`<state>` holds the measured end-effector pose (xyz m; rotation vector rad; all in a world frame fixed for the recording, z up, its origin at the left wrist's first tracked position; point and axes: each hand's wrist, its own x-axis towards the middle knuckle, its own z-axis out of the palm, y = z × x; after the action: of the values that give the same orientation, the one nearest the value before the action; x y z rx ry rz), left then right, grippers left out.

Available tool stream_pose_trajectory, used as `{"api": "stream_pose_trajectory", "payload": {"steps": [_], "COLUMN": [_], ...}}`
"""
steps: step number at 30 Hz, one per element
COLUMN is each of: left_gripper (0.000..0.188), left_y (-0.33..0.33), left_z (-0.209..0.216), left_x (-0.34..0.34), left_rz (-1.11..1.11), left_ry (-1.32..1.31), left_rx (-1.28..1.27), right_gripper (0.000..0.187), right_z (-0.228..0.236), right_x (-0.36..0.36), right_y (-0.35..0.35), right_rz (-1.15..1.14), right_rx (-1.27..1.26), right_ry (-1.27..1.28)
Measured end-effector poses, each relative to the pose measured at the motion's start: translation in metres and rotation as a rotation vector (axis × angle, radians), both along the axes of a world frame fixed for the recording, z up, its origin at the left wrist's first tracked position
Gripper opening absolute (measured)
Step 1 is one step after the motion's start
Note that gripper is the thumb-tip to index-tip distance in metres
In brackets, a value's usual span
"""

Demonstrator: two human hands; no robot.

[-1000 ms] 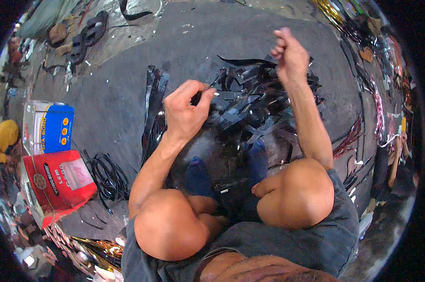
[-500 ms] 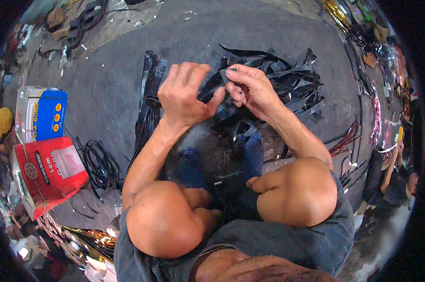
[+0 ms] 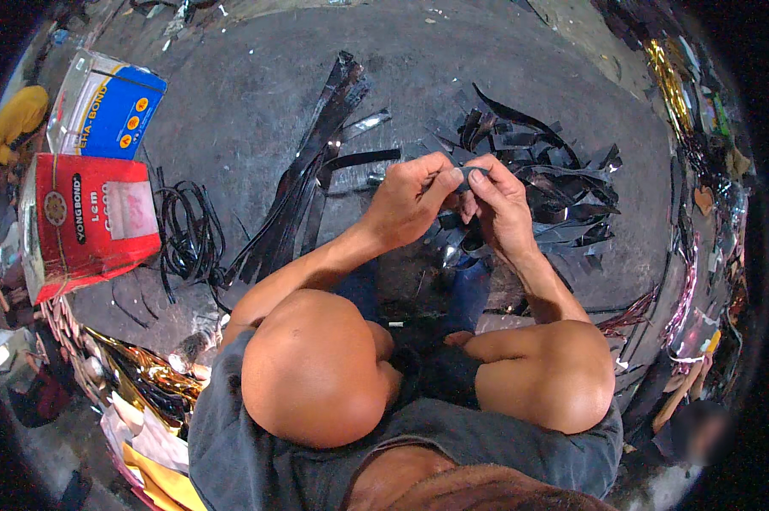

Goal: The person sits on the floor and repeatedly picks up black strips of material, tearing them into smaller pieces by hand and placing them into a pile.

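Note:
A small dark strip is pinched between the fingertips of both hands, out over the floor. My left hand has its thumb and fingers closed on one side of it. On the other side, the thumb and forefinger of my right hand grip it. Fingers cover most of the piece, so its full shape is hidden. Just beyond my right hand lies a loose pile of black strips. A long bundle of flat, shiny black strips lies to the left of my left hand.
A red box and a blue-and-white box stand at the left. Coiled black cord lies beside them. Gold strips and pink strips line the right side. My bare knees are bent below my forearms.
My left hand, raised and spread before, has come down to the right hand and now pinches the dark strip too. The view has shifted, showing more of the long bundle.

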<state>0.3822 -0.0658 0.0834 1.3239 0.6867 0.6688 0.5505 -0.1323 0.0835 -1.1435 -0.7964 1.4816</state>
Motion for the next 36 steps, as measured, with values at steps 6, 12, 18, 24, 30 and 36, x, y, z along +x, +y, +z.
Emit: {"api": "stream_pose_trajectory", "payload": {"steps": [6, 12, 18, 24, 30, 36], "left_gripper": [0.018, 0.033, 0.026, 0.045, 0.038, 0.04], "left_y": [0.055, 0.145, 0.123, 0.103, 0.098, 0.094], "left_z": [-0.044, -0.096, -0.02, -0.076, -0.077, -0.047], "left_x": [-0.076, -0.382, -0.27, -0.107, -0.101, -0.099], "left_rz": [0.537, 1.155, 1.187, 0.341, 0.318, 0.293], "left_ry": [-0.152, -0.401, 0.786, 1.16, 1.153, 1.093], "left_rx": [-0.422, -0.508, 0.604, 0.599, 0.594, 0.561], "right_gripper": [0.026, 0.036, 0.029, 0.022, 0.009, 0.011], "right_z": [-0.022, -0.056, 0.034, 0.039, 0.027, 0.018], "right_x": [0.09, 0.407, 0.279, 0.143, 0.108, 0.079], "right_y": [0.002, -0.125, -0.067, 0.0, -0.002, 0.009], "right_rz": [-0.384, -1.239, -1.244, -0.706, -0.37, -0.056], "right_rx": [-0.099, -0.125, -0.073, -0.139, -0.14, -0.143], "right_ry": [0.635, 0.256, -0.485, -0.697, -0.72, -0.825]}}
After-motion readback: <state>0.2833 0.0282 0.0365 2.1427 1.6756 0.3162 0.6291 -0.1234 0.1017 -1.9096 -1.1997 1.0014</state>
